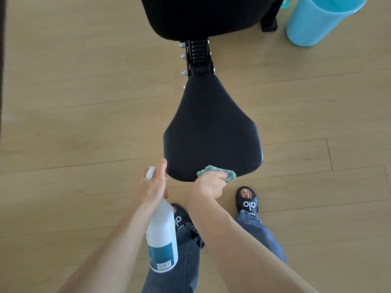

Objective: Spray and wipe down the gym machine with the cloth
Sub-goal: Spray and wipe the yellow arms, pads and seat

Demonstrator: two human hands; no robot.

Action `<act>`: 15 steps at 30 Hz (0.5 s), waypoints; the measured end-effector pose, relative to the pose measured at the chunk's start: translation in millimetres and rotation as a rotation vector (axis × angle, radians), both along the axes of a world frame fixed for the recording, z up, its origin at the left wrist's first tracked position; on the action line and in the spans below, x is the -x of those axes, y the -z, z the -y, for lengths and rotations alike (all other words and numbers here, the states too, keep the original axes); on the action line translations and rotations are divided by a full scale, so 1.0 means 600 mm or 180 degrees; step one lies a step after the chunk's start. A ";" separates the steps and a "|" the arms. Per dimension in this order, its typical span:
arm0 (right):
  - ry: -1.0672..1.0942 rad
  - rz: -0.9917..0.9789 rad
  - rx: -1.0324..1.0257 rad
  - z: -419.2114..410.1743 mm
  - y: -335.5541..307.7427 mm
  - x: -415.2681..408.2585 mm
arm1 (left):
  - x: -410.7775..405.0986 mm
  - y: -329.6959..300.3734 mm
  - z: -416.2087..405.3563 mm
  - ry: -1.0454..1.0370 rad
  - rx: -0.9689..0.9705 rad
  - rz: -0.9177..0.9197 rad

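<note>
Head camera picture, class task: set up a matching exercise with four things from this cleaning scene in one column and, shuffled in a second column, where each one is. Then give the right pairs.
Things
1. spray bottle
2. green cloth
3. blue bin
4. black seat pad

Places
A. on the floor at the upper right, beside the machine's frame
B. in the middle of the view, in front of the person's feet
C. held in the left hand
D. pressed by the right hand against the pad's near edge

Pairs: 1-C, 2-D, 3-A, 4-B
</note>
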State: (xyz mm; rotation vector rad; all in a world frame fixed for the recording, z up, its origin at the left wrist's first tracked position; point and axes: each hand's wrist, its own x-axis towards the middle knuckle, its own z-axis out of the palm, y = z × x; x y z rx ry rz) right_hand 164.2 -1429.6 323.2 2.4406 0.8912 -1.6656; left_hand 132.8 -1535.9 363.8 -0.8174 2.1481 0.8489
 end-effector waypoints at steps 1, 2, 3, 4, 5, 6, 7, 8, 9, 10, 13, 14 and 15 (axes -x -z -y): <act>-0.0045 -0.0012 0.0040 0.016 -0.002 0.004 | 0.002 0.001 0.014 -0.0043 0.0048 -0.0060; -0.0102 -0.0021 0.0100 0.031 -0.007 0.009 | 0.002 0.000 0.026 -0.0059 0.0080 -0.0145; -0.0180 -0.0036 0.0208 0.047 -0.008 0.016 | 0.002 0.000 0.036 -0.0043 0.0100 -0.0246; -0.0251 -0.0026 0.0317 0.063 -0.005 0.022 | 0.003 -0.004 0.045 -0.0018 0.0111 -0.0336; -0.0404 0.0011 0.0367 0.078 -0.004 0.028 | 0.004 -0.007 0.051 0.0004 0.0120 -0.0391; -0.0696 -0.0042 0.0405 0.093 -0.006 0.037 | 0.006 -0.013 0.056 -0.0002 0.0110 -0.0425; -0.1065 -0.0215 0.0481 0.108 -0.003 0.043 | 0.008 -0.018 0.061 -0.0007 0.0084 -0.0448; -0.1399 -0.0479 0.0565 0.120 0.001 0.050 | 0.010 -0.025 0.063 -0.0027 0.0052 -0.0470; -0.1330 -0.0677 0.0663 0.127 -0.001 0.059 | 0.012 -0.031 0.065 -0.0029 0.0028 -0.0513; -0.1531 -0.0685 0.0773 0.127 -0.003 0.075 | 0.014 -0.038 0.065 -0.0029 -0.0006 -0.0587; -0.1605 -0.1461 0.0343 0.100 -0.073 0.132 | 0.018 -0.056 0.061 -0.0136 -0.0161 -0.0773; -0.1823 -0.1736 -0.0218 0.075 -0.097 0.153 | 0.021 -0.060 0.057 -0.0255 -0.0208 -0.0769; -0.1965 -0.1839 -0.0847 0.040 -0.116 0.165 | 0.025 -0.064 0.053 -0.0370 -0.0239 -0.0729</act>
